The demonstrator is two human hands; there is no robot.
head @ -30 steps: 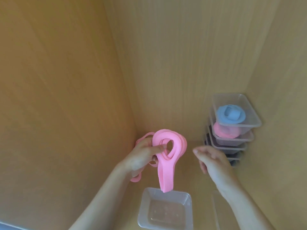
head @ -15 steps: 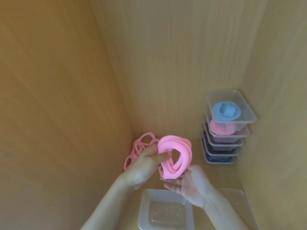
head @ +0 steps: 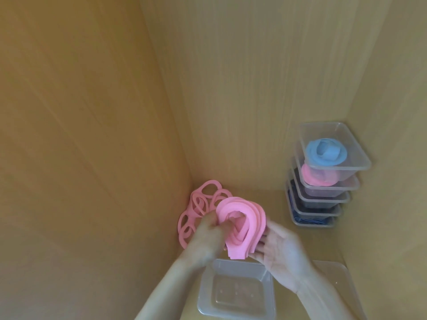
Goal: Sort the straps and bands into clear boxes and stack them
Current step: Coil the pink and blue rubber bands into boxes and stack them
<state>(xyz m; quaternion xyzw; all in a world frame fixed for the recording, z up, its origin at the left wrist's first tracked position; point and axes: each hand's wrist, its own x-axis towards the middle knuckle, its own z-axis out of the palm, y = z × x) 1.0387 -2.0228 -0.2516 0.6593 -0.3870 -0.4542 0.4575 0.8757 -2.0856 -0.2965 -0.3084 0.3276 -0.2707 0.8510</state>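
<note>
Rolling up the pink band (head: 245,215) looked almost done. One second before, a long tail of it hung down from the left hand (head: 205,232), and the right hand (head: 286,250) was apart from it. By now the tail was wound in, and only a short end stuck out at the bottom.

The left hand pinched the roll on its 9 o'clock side, with the fingers curled on it. The right hand had come in at 4 o'clock, palm up and fingers straight. It touched the roll and held it up from below.

The roll was in the air, just above the empty clear box (head: 235,294) at its 6 o'clock. I think the roll was ready to go down into that box next.

A stack of clear boxes (head: 328,197) stood well apart at 2 o'clock. A blue band (head: 325,153) lay in its top box. The filled box would likely go on top of that stack.

A pink strap with loops (head: 198,204) lay on the wooden shelf at 10 o'clock, not yet in a box.
</note>
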